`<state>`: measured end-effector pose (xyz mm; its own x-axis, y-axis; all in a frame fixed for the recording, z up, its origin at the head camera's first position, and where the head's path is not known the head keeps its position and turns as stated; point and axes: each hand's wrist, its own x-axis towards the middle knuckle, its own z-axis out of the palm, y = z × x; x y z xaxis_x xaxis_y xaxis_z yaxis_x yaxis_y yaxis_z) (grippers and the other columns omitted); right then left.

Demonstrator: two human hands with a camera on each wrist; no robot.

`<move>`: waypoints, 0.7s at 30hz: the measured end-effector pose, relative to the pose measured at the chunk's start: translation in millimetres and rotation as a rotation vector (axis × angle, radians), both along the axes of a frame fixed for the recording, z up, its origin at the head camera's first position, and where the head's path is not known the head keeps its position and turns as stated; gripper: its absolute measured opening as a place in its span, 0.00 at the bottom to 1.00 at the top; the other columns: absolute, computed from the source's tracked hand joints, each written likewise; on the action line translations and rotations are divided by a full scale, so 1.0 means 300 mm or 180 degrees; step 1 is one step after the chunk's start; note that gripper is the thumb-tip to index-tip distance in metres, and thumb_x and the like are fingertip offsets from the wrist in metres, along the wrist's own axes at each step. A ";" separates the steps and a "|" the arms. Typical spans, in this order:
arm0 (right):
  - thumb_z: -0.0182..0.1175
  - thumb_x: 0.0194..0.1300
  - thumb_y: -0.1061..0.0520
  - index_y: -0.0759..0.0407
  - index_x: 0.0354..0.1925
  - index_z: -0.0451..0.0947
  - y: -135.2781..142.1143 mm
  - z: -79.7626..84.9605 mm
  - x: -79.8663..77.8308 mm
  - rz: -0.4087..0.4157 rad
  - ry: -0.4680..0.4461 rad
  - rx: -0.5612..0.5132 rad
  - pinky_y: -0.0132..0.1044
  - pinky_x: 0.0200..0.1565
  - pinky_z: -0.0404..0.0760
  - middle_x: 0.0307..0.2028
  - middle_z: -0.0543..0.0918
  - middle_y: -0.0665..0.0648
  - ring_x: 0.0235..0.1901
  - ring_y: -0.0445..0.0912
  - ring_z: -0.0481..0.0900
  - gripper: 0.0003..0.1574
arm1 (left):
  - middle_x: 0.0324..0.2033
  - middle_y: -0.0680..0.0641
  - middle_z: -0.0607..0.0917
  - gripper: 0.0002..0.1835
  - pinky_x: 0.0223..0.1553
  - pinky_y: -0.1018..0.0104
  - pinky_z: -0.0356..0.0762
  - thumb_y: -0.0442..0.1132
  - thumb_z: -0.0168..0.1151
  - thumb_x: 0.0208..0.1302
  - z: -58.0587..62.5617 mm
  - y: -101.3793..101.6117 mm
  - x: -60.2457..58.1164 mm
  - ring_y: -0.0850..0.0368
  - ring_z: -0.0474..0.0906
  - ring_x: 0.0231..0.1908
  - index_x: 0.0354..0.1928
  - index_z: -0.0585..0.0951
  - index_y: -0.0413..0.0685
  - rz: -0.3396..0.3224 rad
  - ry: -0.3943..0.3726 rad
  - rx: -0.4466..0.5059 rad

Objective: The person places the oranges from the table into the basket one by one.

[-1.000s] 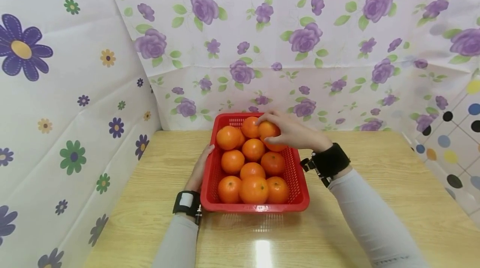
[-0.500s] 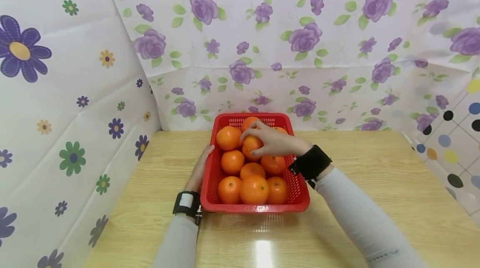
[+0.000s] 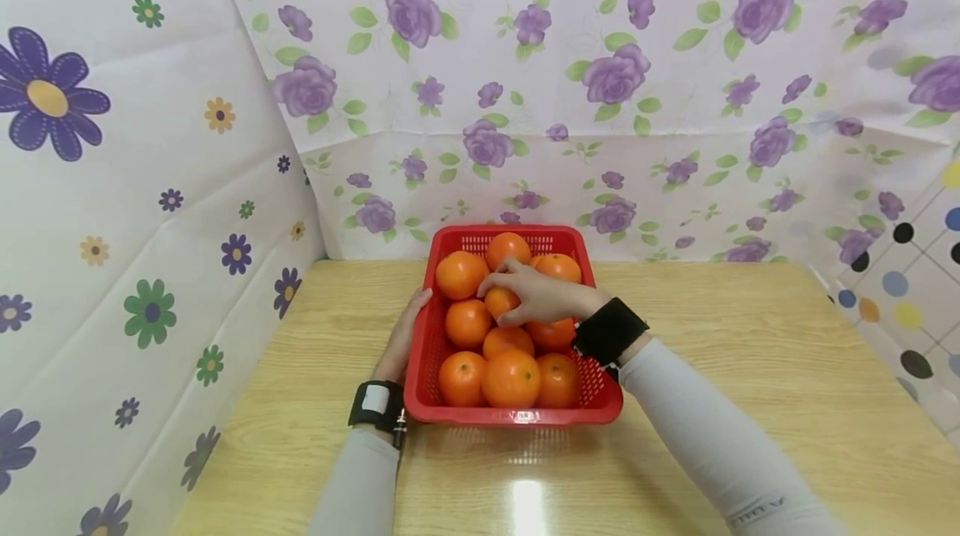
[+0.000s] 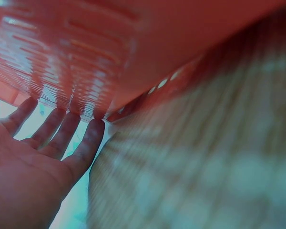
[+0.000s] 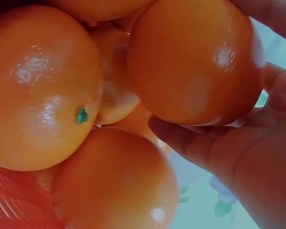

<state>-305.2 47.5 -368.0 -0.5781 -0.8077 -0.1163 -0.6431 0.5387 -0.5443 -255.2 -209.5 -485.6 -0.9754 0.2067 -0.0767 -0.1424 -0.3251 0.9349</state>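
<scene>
A red plastic basket (image 3: 517, 416) full of oranges stands on the table. My left hand (image 3: 401, 336) lies along its left wall; in the left wrist view the straight fingertips (image 4: 93, 136) touch the slotted red side. Over the middle of the basket, my right hand (image 3: 542, 293) grips an orange (image 3: 500, 303) between thumb and fingers. The right wrist view shows that orange (image 5: 195, 62) up close, with the thumb and fingers spread round it. Beside it sits a larger-looking orange with a green stem end (image 5: 43, 90). The right hand partly covers the oranges at the right.
More oranges surround the held one, among them a front orange (image 3: 512, 379), a left orange (image 3: 468, 323) and a back orange (image 3: 508, 250). The wooden table (image 3: 720, 336) stretches to both sides. A flowered sheet (image 3: 487, 86) hangs close behind the basket.
My right hand has moved left and nearer to me, from an orange at the back right to one at the middle of the basket. The left hand stays at the basket's side.
</scene>
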 end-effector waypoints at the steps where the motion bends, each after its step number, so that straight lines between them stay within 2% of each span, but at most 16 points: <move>1: 0.67 0.70 0.56 0.50 0.67 0.75 0.001 -0.002 -0.001 -0.0006 0.0008 0.0017 0.49 0.60 0.76 0.58 0.66 0.57 0.56 0.54 0.70 0.29 | 0.76 0.48 0.63 0.33 0.73 0.47 0.60 0.60 0.44 0.80 -0.001 0.002 0.000 0.49 0.61 0.73 0.81 0.54 0.66 0.0000 0.0002 0.0000; 8: 0.64 0.71 0.56 0.47 0.70 0.72 0.018 0.010 0.001 -0.0105 0.0048 -0.0017 0.53 0.62 0.76 0.65 0.65 0.61 0.61 0.57 0.69 0.31 | 0.77 0.48 0.63 0.34 0.74 0.46 0.60 0.62 0.46 0.79 -0.028 -0.006 -0.021 0.48 0.61 0.74 0.81 0.53 0.68 -0.0005 -0.0023 -0.0032; 14: 0.64 0.74 0.55 0.49 0.69 0.73 0.037 0.040 0.015 -0.0139 0.0074 -0.0245 0.58 0.66 0.73 0.68 0.64 0.63 0.65 0.60 0.68 0.28 | 0.76 0.50 0.63 0.36 0.72 0.42 0.64 0.64 0.50 0.78 -0.028 -0.058 -0.039 0.46 0.62 0.73 0.81 0.55 0.69 0.0164 0.0079 -0.0429; 18: 0.64 0.74 0.57 0.52 0.68 0.74 0.076 0.048 0.012 -0.0140 0.0194 -0.0546 0.62 0.67 0.70 0.67 0.67 0.64 0.67 0.61 0.68 0.26 | 0.78 0.44 0.60 0.34 0.72 0.41 0.63 0.57 0.46 0.83 0.011 -0.115 -0.041 0.42 0.61 0.74 0.82 0.55 0.56 0.0350 0.0445 -0.0823; 21: 0.63 0.74 0.59 0.54 0.67 0.74 0.125 0.066 0.002 -0.0228 0.0278 -0.0795 0.65 0.68 0.67 0.68 0.67 0.65 0.69 0.61 0.65 0.26 | 0.77 0.36 0.60 0.32 0.73 0.39 0.61 0.51 0.44 0.84 0.084 -0.159 -0.042 0.37 0.60 0.74 0.81 0.56 0.45 0.0598 0.0797 -0.1404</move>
